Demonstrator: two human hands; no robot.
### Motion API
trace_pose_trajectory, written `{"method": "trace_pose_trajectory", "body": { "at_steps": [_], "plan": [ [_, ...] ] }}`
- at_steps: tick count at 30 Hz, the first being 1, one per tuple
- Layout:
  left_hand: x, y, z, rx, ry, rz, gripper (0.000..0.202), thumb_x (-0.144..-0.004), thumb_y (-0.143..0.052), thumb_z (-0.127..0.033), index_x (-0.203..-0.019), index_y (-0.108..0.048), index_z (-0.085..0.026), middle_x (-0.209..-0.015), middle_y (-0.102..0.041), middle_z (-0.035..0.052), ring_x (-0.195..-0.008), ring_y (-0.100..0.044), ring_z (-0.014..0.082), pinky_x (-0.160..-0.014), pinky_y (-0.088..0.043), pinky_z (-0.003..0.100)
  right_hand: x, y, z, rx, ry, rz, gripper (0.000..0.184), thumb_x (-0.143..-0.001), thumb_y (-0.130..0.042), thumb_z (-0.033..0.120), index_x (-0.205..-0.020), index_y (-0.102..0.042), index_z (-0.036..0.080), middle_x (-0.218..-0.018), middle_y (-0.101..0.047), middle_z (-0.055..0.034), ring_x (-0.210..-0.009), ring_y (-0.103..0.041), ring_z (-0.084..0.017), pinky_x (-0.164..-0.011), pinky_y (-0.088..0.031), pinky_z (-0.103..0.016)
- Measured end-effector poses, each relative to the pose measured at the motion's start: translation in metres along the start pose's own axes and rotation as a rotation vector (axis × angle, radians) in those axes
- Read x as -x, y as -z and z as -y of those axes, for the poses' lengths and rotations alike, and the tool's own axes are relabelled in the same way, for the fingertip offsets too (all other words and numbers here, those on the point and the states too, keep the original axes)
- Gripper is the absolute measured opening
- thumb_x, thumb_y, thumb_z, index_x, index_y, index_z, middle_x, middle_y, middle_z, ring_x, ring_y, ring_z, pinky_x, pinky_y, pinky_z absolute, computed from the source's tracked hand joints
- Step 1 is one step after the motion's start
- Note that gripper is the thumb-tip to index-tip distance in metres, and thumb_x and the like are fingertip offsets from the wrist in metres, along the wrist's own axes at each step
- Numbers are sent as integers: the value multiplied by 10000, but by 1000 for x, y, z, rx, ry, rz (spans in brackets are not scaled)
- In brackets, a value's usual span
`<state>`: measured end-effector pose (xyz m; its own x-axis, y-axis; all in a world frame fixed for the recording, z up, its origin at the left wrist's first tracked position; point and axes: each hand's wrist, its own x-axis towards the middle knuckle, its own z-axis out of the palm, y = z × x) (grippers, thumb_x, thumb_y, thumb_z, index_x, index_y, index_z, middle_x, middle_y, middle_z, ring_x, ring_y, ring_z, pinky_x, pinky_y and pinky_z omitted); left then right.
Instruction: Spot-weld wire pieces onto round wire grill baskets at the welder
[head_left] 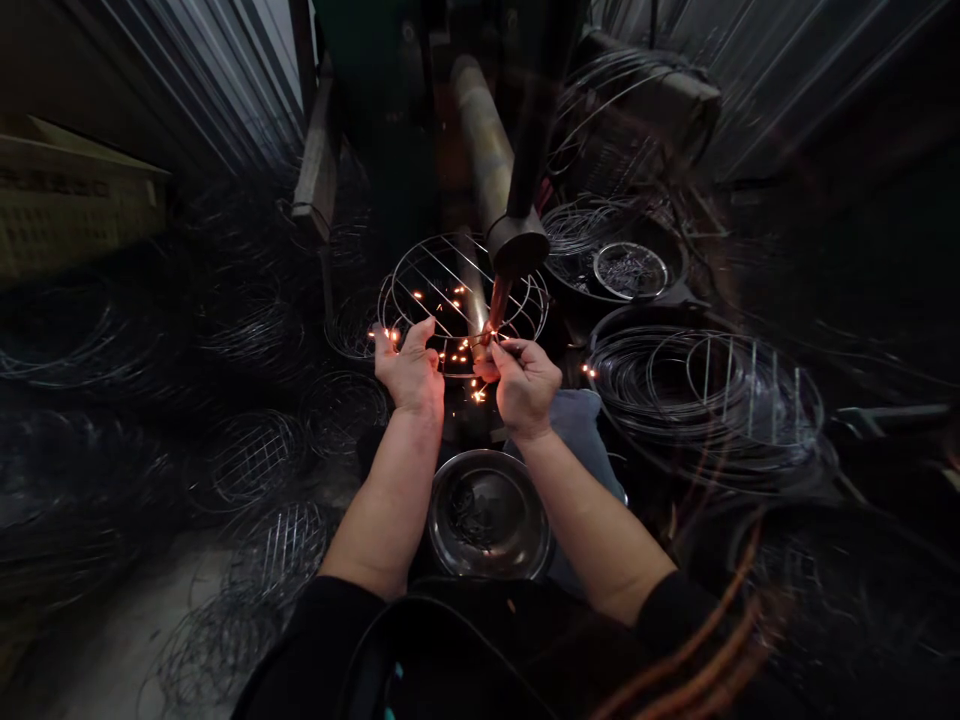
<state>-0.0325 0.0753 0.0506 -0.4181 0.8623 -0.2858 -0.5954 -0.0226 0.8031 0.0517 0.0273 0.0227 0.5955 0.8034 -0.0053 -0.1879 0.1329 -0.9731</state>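
head view: left hand [412, 375] by wire rack [431, 295] (grip unclear), right hand [528, 388] pinched closed beside reddish rod [500, 297].

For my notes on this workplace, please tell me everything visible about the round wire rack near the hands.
The wire rack looks like thin, silvery metal. Roughly parallel bars cross a round ring, with more curved wire at its sides. It sits below the machine's thick cylinder, its near part beside a copper-coloured rod, amid orange sparks. Both the left hand and right hand are at its near side; exact contact is unclear.
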Motion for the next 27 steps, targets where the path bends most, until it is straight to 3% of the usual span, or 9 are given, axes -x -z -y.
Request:
{"method": "trace_pose_trajectory", "body": {
  "at_steps": [3, 5, 8, 10, 12, 15, 19, 23, 27],
  "plan": [
    [0, 4, -4, -61, 29, -4, 853, -640, -743, -71, -1406, -415, -253, -966, -581, 1, -585, -484, 35, -453, -318, 158, -1, 7, 7, -18, -13, 46, 230, -712, -701, 376, -805, -659, 169, -679, -680, 16, -537, -673, -149, -527, -535, -256],
    [-6, 8, -9, -121, 25, 26, 914, -651, -774, -126, -1460, -360, -222, -941, -602, 5, -609, -522, 55, -478, -359, 168, 0, 25, 12, 27, 12, 18, 278, -730, -687, 418, -848, -672, 167, -732, -698, -6, -570, -681, -159, -524, -523, -261],
    [-26, 12, -18, -156, -30, 67, 929, -674, -800, -209, -1483, -346, -169, -948, -644, 28, -722, -594, 87, -618, -460, 190, 5, 74, 11, 319, 120, -43, 321, -768, -644, 468, -919, -684, 188, -752, -703, -26, -602, -666, -172, -548, -504, -286],
    [-41, 11, -24, -198, -72, 109, 941, -619, -831, -174, -1458, -406, -177, -1007, -653, 38, -809, -619, 95, -702, -479, 191, 13, 112, 1, 659, 187, 26, 315, -754, -638, 445, -962, -681, 211, -678, -680, -20, -604, -633, -188, -602, -498, -319],
    [-53, 10, -28, -274, -64, 165, 959, -543, -838, -94, -1423, -466, -182, -1044, -647, 41, -801, -620, 94, -652, -467, 177, 25, 145, -12, 859, 174, 3, 328, -706, -644, 429, -947, -656, 207, -640, -663, -23, -610, -624, -217, -622, -487, -346],
    [-55, 10, -30, -316, 16, 179, 932, -555, -773, -34, -1426, -462, -144, -945, -644, 35, -626, -559, 68, -478, -375, 170, 42, 171, -28, 891, 100, 69, 265, -723, -623, 457, -850, -635, 224, -581, -613, 3, -529, -572, -196, -561, -451, -331],
    [-37, 15, -28, -280, -3, 77, 914, -611, -715, -44, -1463, -386, -87, -779, -590, -9, -528, -480, 42, -407, -297, 161, 48, 163, -25, 727, -5, 166, 212, -723, -673, 437, -750, -622, 234, -496, -527, 49, -430, -499, -148, -451, -379, -280],
    [-21, 21, -28, -251, -58, 14, 910, -602, -716, -47, -1450, -387, -74, -769, -552, -31, -514, -464, 26, -395, -289, 153, 35, 128, 3, 462, -109, 236, 284, -667, -768, 399, -675, -546, 221, -465, -527, 63, -368, -477, -121, -380, -339, -246],
    [-10, 23, -29, -217, -52, 7, 942, -601, -715, -49, -1470, -351, -90, -757, -527, -44, -513, -465, 26, -394, -285, 151, 23, 95, 28, 284, -137, 351, 294, -685, -768, 385, -729, -540, 206, -481, -574, 55, -377, -519, -115, -390, -376, -223]
  ]
}}
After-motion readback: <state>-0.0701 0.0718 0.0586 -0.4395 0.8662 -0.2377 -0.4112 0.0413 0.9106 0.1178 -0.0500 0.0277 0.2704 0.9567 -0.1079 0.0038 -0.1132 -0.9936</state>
